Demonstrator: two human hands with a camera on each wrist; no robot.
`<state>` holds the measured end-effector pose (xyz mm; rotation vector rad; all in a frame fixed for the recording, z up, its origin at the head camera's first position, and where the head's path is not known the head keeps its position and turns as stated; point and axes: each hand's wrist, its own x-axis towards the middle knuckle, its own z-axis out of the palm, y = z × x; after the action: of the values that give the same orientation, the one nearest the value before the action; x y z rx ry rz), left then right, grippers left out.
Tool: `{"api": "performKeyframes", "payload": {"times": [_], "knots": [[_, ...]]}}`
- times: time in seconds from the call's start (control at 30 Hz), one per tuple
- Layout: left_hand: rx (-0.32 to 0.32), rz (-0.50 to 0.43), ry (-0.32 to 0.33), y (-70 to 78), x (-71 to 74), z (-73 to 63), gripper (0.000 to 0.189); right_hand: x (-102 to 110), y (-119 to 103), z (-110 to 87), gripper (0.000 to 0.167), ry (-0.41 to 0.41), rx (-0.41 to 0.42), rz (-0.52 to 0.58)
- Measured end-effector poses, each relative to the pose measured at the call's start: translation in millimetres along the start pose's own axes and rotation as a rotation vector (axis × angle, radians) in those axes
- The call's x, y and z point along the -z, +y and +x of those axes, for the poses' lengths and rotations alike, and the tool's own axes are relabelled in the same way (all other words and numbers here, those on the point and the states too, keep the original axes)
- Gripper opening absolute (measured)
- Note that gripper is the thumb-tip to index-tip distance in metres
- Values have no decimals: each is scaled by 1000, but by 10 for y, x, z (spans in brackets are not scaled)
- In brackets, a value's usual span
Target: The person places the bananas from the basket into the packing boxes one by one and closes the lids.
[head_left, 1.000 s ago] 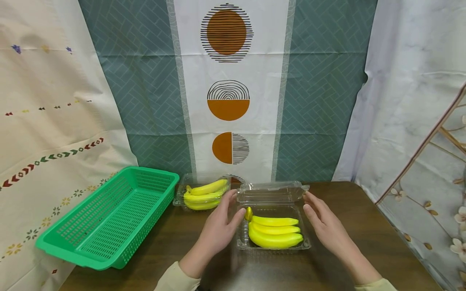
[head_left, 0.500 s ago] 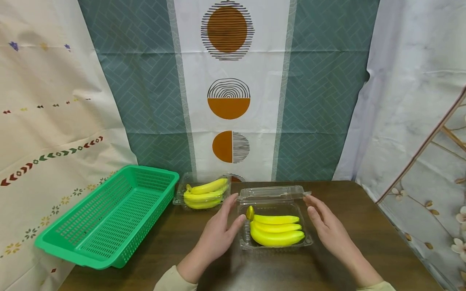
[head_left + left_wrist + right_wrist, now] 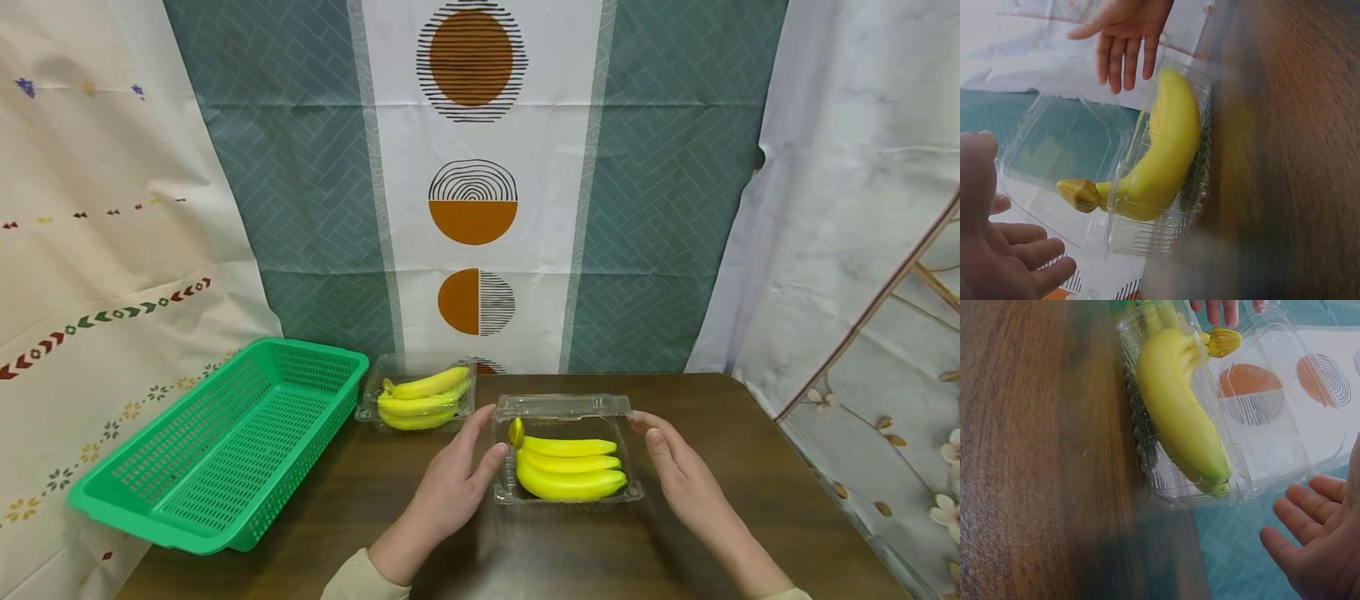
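A clear plastic clamshell box [image 3: 633, 492] stands on the table with a bunch of bananas [image 3: 570, 479] in its base, the brown stem at the upper left. Its hinged lid [image 3: 562, 407] is raised at the far side. My left hand [image 3: 453, 483] is beside the box's left edge, fingers extended, fingertips right at the lid's left corner. At the lid's right corner are the fingertips of my right hand [image 3: 678, 475], its fingers also extended. In the left wrist view, the bananas [image 3: 1166, 150] lie in the base between both hands.
Behind and to the left sits a second clear clamshell box with bananas [image 3: 423, 400] inside. A green slotted plastic basket [image 3: 300, 467] stands at the left of the brown wooden table [image 3: 750, 450]. Patterned cloths [image 3: 660, 208] hang around the back and sides.
The lid's upper edge has come down and toward me, and both hands' fingertips have lowered slightly with it. The bananas, the second box and the basket stay where they were.
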<state>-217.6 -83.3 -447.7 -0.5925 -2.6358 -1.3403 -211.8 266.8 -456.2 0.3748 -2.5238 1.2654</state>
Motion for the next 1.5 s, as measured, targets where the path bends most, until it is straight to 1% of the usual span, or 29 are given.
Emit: {"api": "performKeyframes", "payload": {"times": [0.17,0.5,0.77,0.87,0.97,1.17,1.37,1.5], "knots": [[-10,20,-18,-24,-6,-8,68,0,13,-5,44,-22,-36,-15],[17,13,-53,-104,-35,8,72,-32,42,-16,43,-26,-51,-34],[25,16,-75,-138,-70,14,74,-55,69,-34,46,-46,-56,2],[30,14,-86,-147,-79,8,74,-64,89,-40,48,-61,-70,18],[31,16,-90,-156,-93,4,73,-71,101,-44,49,-74,-75,27],[30,25,-90,-174,-111,1,69,-81,97,-60,52,-89,-84,-4],[25,32,-96,-201,-123,5,68,-79,93,-64,57,-112,-121,24],[20,37,-102,-222,-127,1,70,-87,109,-63,58,-119,-138,12]]}}
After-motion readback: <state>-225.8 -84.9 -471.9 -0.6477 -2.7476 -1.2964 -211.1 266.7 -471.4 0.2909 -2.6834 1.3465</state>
